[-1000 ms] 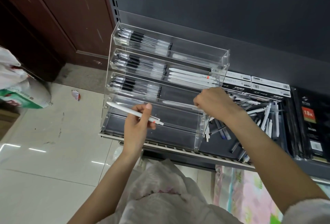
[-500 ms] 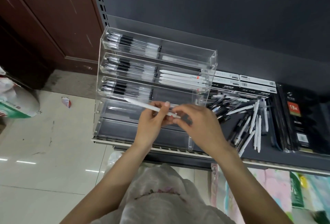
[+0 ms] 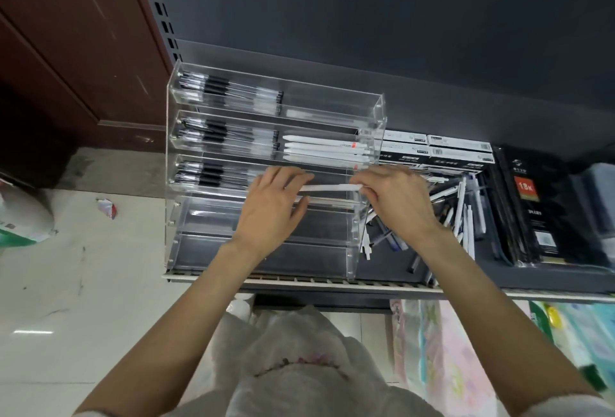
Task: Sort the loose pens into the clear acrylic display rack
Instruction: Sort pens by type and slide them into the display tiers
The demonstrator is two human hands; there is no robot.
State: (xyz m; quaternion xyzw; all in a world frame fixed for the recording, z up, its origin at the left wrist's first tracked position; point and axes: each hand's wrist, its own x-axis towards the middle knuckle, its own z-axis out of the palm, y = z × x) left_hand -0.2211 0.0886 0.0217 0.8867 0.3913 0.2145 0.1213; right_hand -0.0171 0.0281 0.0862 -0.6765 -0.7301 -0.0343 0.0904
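Shelf (image 3: 382, 283), dark, carries everything. On its left end stands the rack (image 3: 213, 243), clear, stepped in tiers. Top three tiers hold black-grip pens at the left; second tier also has white pens (image 3: 319, 148) at the right. Lower two tiers look empty.

Right of the rack, touching its side wall: loose pile (image 3: 461, 213) of white and dark pens, unsorted. Much left to do.

Both hands over the third tier, right half. Left hand (image 3: 269, 210) and right hand (image 3: 399, 203) each pinch one end of a single white pen (image 3: 329, 187), held level along the tier. Fingers closed on the pen at both ends.

Step in hand, as I judge it: lay this pen into the third tier's right section.

To do it well: keep it parallel to the front lip, lower both ends together, clear the lip before letting go. Match the tip direction of the white pens above. Release the right end last, near the side wall, so it does not bounce out.
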